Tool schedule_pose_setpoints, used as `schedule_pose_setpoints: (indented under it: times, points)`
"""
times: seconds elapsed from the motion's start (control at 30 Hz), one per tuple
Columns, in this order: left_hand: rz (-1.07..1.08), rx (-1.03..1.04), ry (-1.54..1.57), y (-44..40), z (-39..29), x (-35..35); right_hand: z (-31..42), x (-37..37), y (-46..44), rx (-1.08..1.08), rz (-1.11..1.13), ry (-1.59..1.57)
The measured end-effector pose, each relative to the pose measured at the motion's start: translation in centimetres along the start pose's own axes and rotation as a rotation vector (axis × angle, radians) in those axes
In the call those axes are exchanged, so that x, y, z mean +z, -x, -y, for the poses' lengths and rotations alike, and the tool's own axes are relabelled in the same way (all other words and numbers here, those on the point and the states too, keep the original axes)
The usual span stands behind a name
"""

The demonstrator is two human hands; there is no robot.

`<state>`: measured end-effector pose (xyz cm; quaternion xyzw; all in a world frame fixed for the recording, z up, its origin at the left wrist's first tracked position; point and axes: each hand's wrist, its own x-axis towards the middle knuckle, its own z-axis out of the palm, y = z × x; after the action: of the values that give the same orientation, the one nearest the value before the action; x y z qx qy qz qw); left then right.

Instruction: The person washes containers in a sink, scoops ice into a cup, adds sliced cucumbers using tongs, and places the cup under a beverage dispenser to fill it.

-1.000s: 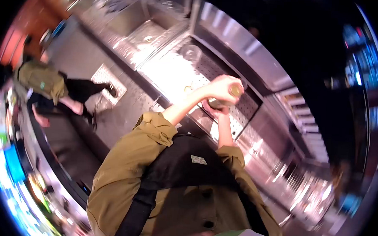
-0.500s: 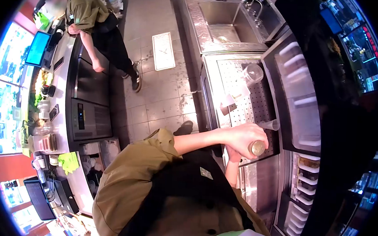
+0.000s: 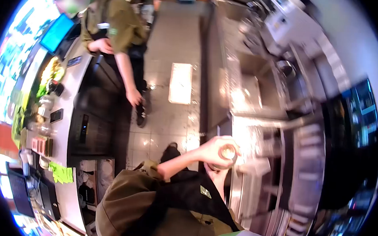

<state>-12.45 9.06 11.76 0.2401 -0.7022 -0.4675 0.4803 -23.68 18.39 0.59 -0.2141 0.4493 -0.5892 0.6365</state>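
My left hand is closed around a cylindrical container whose round, shiny, yellowish end faces up toward me. Under it, my right hand grips the container's lower part, its fingers partly hidden by the left hand. Blur keeps me from telling exactly what kind of container it is. Both hands are close together in front of my apron, beside the edge of the metal counter. A pale, blurred object is on the counter just right of my hands.
Beyond the counter is a metal sink. A co-worker stands at the left counter, one arm hanging down. Light green paper or cloth hangs at that counter's edge. Tiled floor runs between the counters.
My view has swung, leaving the right side blurred. Both hands have come away from above the perforated drain tray, nearer my body, still holding the container. The co-worker appears larger and nearer.
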Motion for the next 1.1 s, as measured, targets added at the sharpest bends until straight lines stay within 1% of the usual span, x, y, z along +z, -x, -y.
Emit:
schedule_pose_setpoints:
  times: [0.03,0.07,0.1,0.2,0.27,0.3,0.37,0.43,0.57,0.6,0.7,0.73,0.83,0.9,0.93,0.97,1.0,1.03,1.07,1.1]
  points:
    - [-0.089,0.113,-0.063,-0.3,0.6,-3.1,-0.6,2.2,-2.0,0.011,0.010,-0.024]
    - [-0.115,0.073,-0.065,-0.8,-0.2,-5.8,-0.8,4.0,-3.9,0.028,0.014,-0.038]
    - [-0.159,0.089,-0.060,-1.1,-0.1,-8.0,-1.0,5.4,-5.2,0.051,0.009,-0.060]
    - [-0.296,0.159,-0.180,-2.7,0.1,-13.4,-0.3,8.8,-9.0,0.130,-0.031,-0.190]
    - [-0.330,0.166,-0.225,-4.4,0.7,-15.9,0.8,9.7,-11.0,0.150,-0.088,-0.303]
    - [-0.327,0.202,-0.260,-5.5,1.1,-16.9,1.3,10.3,-11.9,0.157,-0.114,-0.357]
    - [-0.319,0.241,-0.226,-8.0,2.4,-18.2,2.0,10.9,-13.9,0.155,-0.178,-0.475]
    - [-0.331,0.159,-0.182,-10.7,4.2,-19.0,2.6,11.3,-16.3,0.132,-0.239,-0.573]
    - [-0.372,0.002,0.069,-16.3,7.1,-18.5,3.7,11.9,-22.1,0.071,-0.311,-0.747]
    - [-0.352,0.037,0.078,-18.1,8.1,-18.2,3.7,12.1,-24.3,0.058,-0.322,-0.785]
    - [-0.243,-0.073,0.166,-24.4,10.9,-16.9,5.2,12.4,-31.2,0.013,-0.338,-0.900]
    - [-0.156,-0.097,0.178,-26.5,11.8,-16.8,5.6,11.9,-33.3,0.000,-0.348,-0.938]
    - [-0.050,-0.048,0.399,-33.5,17.9,-17.6,7.2,12.2,-39.0,-0.044,-0.376,-1.044]
    - [-0.101,-0.474,0.520,-38.6,21.9,-20.9,7.9,12.3,-42.1,-0.071,-0.410,-1.120]
    - [-0.156,-0.508,0.268,-40.7,27.3,-22.5,8.4,12.3,-43.3,-0.087,-0.428,-1.156]
    - [-0.208,-0.432,-0.034,-42.6,30.3,-24.4,8.3,12.3,-44.5,-0.098,-0.447,-1.182]
    - [-0.211,-0.514,-0.174,-44.3,34.7,-26.4,8.4,12.1,-45.4,-0.110,-0.477,-1.198]
    - [-0.235,-0.453,-0.288,-45.5,40.2,-28.3,8.6,11.8,-46.4,-0.127,-0.500,-1.217]
    - [-0.260,-0.277,-0.430,-46.4,46.1,-30.4,8.6,11.4,-47.4,-0.148,-0.521,-1.223]
    - [-0.212,-0.118,-0.765,-47.6,47.9,-31.8,8.1,10.7,-48.5,-0.197,-0.515,-1.188]
